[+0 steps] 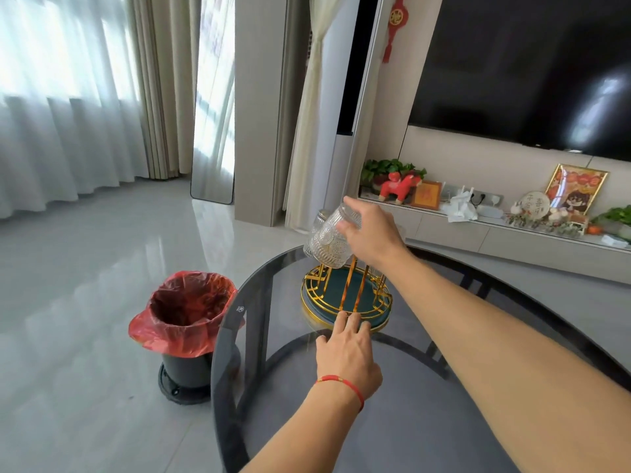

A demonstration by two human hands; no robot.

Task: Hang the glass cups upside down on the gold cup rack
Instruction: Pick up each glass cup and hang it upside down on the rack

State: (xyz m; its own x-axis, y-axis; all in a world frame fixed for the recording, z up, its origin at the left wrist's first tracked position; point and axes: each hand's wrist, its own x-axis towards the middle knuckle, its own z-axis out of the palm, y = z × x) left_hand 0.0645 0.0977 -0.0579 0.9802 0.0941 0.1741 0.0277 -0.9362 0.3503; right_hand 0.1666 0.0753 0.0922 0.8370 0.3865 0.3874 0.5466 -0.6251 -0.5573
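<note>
The gold cup rack (346, 295) with its green round base stands on the far side of a dark glass round table (392, 421). My right hand (370, 230) grips the bottom of an embossed glass cup (331, 245), held mouth down and tilted over the rack's left prongs. A second glass cup (316, 230) hangs upside down just behind it. My left hand (346, 353), with a red string at the wrist, rests flat on the table, fingertips touching the near rim of the rack's base.
A black bin with a red bag (186, 317) stands on the floor left of the table. Behind the table runs a low TV shelf (495, 230) with ornaments, under a wall TV (532, 70). The tiled floor stretches to the curtains at left.
</note>
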